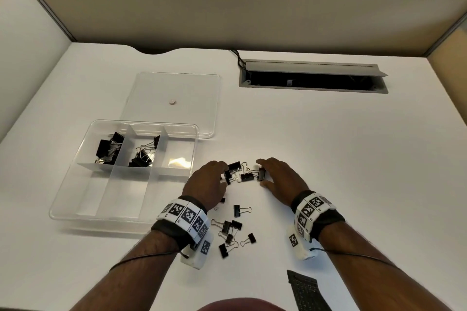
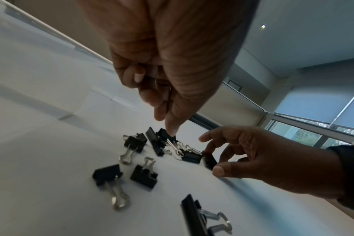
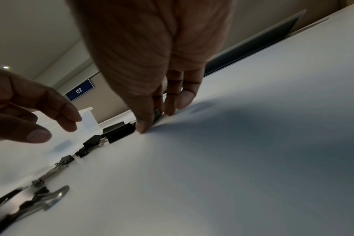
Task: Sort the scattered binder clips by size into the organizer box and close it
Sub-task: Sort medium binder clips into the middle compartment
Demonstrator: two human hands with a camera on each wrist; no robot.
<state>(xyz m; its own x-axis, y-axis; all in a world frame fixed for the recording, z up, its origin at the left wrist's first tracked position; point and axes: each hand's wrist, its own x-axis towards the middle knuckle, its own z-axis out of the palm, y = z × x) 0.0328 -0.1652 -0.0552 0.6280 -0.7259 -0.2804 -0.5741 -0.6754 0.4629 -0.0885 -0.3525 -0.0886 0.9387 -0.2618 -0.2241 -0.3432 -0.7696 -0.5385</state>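
black binder clips [image 1: 247,176], clear organizer box [image 1: 75,212]

The organizer box [image 1: 194,144] stood at the left of the desk [image 1: 328,146], its lid [image 1: 174,83] lying flat just behind it and touching its rear edge. Binder clips lay in the two rear-left compartments [image 1: 108,149]. To the right of the box, a cluster of binder clips [image 1: 242,173] lay between the left hand [image 1: 208,182] and the right hand [image 1: 280,175]. More scattered clips [image 1: 231,232] lay nearer the person, between the wrists. A cable hatch [image 1: 313,77] was set into the desk at rear right.
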